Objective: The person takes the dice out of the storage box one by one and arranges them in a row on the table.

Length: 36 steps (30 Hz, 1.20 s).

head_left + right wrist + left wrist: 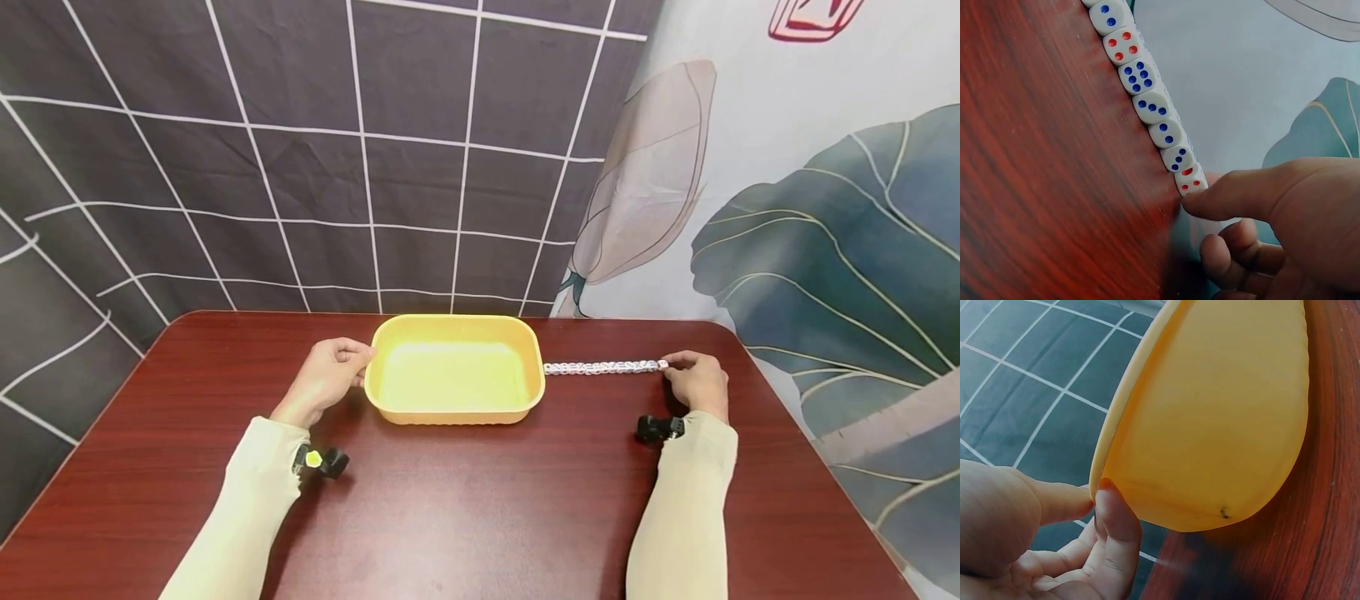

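A yellow plastic basin (450,416) stands near the table's far edge. My left hand (327,375) pinches its left rim between thumb and finger; in the left wrist view the basin's wall (1222,412) shows close up, with a small dark mark near the bottom. From the basin's right side a straight row of white dice (600,367) runs across the table. At its right end my right hand (697,383) holds the last die (1190,184) between thumb and index finger. The dice (1138,75) carry red and blue pips and sit face to face. The other right fingers are curled below.
The reddish-brown wooden table (465,508) has rounded far corners. Behind it hang a dark cloth with a white grid (300,167) and a pale cloth with a leaf print (840,250). A small black camera (660,428) sits on the right wrist, another camera (332,463) on the left.
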Motion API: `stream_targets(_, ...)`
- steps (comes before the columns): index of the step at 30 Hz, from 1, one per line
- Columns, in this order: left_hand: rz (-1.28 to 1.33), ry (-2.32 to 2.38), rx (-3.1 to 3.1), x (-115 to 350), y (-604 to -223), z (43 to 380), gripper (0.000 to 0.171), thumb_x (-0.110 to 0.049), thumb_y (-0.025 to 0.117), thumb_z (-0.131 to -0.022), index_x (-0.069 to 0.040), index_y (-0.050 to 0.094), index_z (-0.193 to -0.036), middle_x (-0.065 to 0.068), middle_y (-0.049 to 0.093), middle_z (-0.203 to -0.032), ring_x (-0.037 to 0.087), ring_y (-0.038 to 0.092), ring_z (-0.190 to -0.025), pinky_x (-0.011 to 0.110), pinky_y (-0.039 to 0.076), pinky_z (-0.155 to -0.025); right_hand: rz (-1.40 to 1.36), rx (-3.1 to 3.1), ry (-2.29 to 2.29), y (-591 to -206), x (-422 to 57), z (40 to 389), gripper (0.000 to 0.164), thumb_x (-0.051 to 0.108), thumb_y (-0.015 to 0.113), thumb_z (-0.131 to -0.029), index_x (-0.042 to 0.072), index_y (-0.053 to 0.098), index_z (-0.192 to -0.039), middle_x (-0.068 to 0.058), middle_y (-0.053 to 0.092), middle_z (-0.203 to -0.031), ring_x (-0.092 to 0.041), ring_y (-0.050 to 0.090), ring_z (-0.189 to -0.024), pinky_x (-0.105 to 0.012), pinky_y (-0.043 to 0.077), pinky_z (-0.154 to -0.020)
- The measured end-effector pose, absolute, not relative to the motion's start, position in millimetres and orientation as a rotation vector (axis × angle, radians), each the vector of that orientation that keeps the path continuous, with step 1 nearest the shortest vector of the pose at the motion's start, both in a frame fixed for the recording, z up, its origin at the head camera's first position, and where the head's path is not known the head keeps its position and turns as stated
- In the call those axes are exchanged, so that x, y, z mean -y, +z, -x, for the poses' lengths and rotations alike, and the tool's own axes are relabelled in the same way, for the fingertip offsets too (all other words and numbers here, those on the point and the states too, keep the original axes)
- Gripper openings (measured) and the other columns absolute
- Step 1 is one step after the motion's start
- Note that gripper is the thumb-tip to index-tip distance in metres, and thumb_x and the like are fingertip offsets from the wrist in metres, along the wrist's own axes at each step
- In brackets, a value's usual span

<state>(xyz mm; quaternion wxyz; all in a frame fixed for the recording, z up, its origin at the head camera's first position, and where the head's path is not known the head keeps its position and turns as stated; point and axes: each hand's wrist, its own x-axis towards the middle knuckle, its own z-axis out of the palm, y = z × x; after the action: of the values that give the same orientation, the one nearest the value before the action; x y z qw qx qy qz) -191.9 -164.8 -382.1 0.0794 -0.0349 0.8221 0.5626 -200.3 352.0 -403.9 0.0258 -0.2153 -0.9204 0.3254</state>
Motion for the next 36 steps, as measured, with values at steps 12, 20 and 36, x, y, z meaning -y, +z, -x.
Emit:
stream_targets(12,0.122,1.684,-2.476,167.7,-381.9,191.2,0.032,-0.015,0.059,-0.103,0.01,0.062,-0.122,0.005,0.069,-0.088,0.009,0.062,-0.071,0.023,0.058,-0.071,0.622,2.903,1.036,-399.0,-348.6,204.1,0.031,0.016,0.06,-0.1,0.001,0.068,-0.125,-0.03,0.058,-0.134,-0.048,0.043,-0.122,-0.055,0.047,-0.092)
stream_targets(20,0.118,1.686,-2.468,165.5,-383.9,191.7,0.032,-0.015,0.059,-0.103,0.011,0.062,-0.122,0.006,0.07,-0.088,0.008,0.062,-0.07,0.023,0.058,-0.071,0.586,2.948,1.001,-397.1,-354.3,198.8,0.035,0.017,0.063,-0.097,-0.001,0.066,-0.127,-0.031,0.059,-0.132,-0.044,0.049,-0.111,-0.042,0.046,-0.08)
stream_targets(36,0.098,1.648,-2.49,158.4,-380.9,197.6,0.035,-0.018,0.059,-0.103,0.01,0.061,-0.124,0.018,0.072,-0.099,0.009,0.063,-0.072,0.023,0.057,-0.072,0.706,2.953,1.032,-388.2,-355.1,192.1,0.038,0.011,0.059,-0.097,-0.003,0.06,-0.132,-0.034,0.05,-0.138,-0.05,0.042,-0.123,-0.06,0.043,-0.1)
